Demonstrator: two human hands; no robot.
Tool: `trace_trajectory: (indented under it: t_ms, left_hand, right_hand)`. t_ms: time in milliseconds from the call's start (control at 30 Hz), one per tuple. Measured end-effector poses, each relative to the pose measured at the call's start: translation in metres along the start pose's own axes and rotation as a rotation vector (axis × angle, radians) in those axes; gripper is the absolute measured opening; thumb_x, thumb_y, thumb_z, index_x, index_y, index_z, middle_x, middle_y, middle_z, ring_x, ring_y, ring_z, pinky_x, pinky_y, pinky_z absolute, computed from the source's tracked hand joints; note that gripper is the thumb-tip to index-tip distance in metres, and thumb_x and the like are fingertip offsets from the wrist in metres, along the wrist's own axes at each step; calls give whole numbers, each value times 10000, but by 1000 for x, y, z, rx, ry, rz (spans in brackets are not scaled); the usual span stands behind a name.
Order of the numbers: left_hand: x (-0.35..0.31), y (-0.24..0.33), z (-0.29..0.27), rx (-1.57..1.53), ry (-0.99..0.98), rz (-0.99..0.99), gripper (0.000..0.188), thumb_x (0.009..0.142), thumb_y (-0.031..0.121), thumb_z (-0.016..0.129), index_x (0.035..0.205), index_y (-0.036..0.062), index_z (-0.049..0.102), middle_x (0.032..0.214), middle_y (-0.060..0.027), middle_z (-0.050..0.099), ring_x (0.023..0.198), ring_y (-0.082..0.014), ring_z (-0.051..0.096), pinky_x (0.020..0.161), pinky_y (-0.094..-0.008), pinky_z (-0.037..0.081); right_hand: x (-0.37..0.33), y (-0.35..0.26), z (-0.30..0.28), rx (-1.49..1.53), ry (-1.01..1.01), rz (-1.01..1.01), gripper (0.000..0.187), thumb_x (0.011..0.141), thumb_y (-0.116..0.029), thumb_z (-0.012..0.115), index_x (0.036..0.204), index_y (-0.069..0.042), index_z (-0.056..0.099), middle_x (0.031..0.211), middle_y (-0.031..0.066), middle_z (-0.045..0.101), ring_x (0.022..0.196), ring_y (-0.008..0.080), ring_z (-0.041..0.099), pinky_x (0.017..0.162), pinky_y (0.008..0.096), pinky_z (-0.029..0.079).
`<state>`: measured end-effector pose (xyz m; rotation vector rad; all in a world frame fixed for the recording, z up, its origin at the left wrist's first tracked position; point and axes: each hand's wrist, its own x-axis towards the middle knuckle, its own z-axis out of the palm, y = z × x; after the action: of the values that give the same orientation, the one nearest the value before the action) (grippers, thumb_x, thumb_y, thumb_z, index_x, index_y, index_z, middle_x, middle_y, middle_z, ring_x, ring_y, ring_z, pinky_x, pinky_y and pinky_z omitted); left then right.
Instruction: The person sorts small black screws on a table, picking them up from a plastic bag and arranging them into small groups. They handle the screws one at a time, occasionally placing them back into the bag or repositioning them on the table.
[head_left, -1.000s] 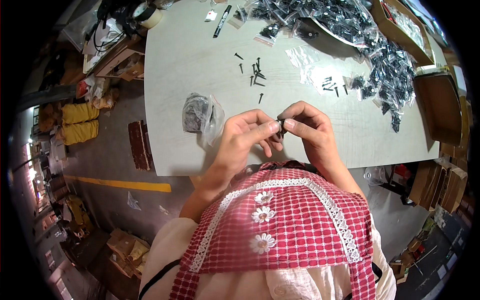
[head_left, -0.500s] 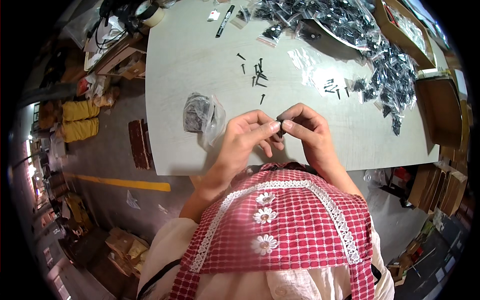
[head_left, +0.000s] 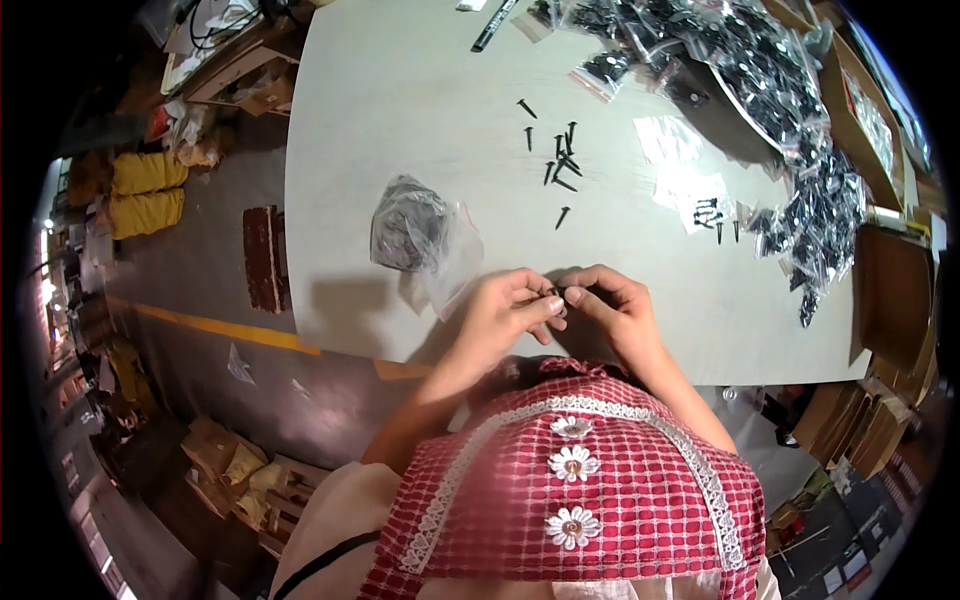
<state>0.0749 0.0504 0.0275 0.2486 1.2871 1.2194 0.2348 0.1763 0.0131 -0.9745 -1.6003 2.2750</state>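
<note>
Close to the table's near edge, my left hand (head_left: 512, 310) and my right hand (head_left: 618, 308) meet, thumbs and fingertips pinched together. Between them is a small dark piece (head_left: 560, 292), apparently one or more black screws, mostly covered by the fingers. Left of my hands lies a clear plastic bag (head_left: 412, 228) full of dark small parts. Beyond my hands, several loose black screws (head_left: 562, 165) are scattered on the pale table (head_left: 400, 110). To the right, a small group of black screws (head_left: 707, 212) rests on and beside flat clear bags (head_left: 668, 140).
A large heap of small filled bags (head_left: 750, 75) spreads over the far right, trailing down to the right side. A black marker (head_left: 493, 25) lies at the far edge. Cardboard boxes (head_left: 893, 290) stand along the right. A dark red block (head_left: 262, 260) sits on the floor at left.
The whole view has shifted, so the table's things appear lower and mostly farther right. Both hands stay pinched together; less of the dark piece shows between the fingertips.
</note>
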Motion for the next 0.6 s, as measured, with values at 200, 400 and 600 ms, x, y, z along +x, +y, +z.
trace_trajectory:
  t_ms: [200, 400, 600]
  left_hand:
    - [6, -8, -16, -135, 55, -68, 162, 968, 90, 701, 1067, -15, 626, 910, -103, 699, 821, -176, 706, 642, -293, 552]
    - [7, -6, -14, -185, 16, -136, 194, 981, 72, 720, 1128, -15, 629, 971, -95, 701, 878, -184, 711, 709, -304, 571]
    - [11, 3, -18, -160, -11, -214, 293, 988, 101, 724, 1230, -36, 630, 1035, -127, 723, 930, -190, 710, 771, -307, 581]
  right_hand:
    - [25, -7, -1, -204, -18, -42, 223, 968, -60, 680, 1176, -8, 741, 1098, 121, 754, 1028, 206, 694, 923, 326, 540]
    - [85, -36, -17, -585, 273, -205, 278, 952, -89, 715, 1217, -15, 679, 1124, 144, 733, 951, 239, 717, 864, 347, 557]
    - [141, -55, -16, -916, 347, -395, 358, 947, -146, 739, 1283, -57, 655, 1085, 164, 695, 857, 330, 693, 772, 400, 560]
